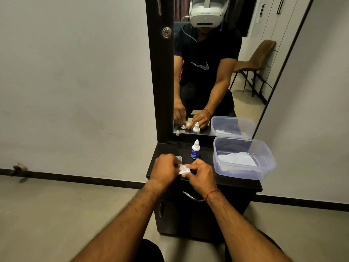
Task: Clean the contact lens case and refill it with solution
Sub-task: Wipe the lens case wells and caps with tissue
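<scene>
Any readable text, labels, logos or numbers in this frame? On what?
No legible words or numbers.
Solution bottle: blue label, print too small and blurred to read.
Reflected shirt: swoosh logo, no lettering.
Reflected headset: front marking too faint to read.
Tissue, plastic tub: no print visible.

You are in a room of a home, most likely the dressing corner of a bedroom: before you stands a low dark dressing table [207,154] with a curved metal drawer handle [192,197] and a tall mirror [217,72] fixed above it. In the mirror you see pale wardrobe doors [273,19] with dark handles and a brown chair [258,57]. Plain painted walls [75,72], a dark skirting [85,178] and a pale floor [56,214] surround you.
</scene>
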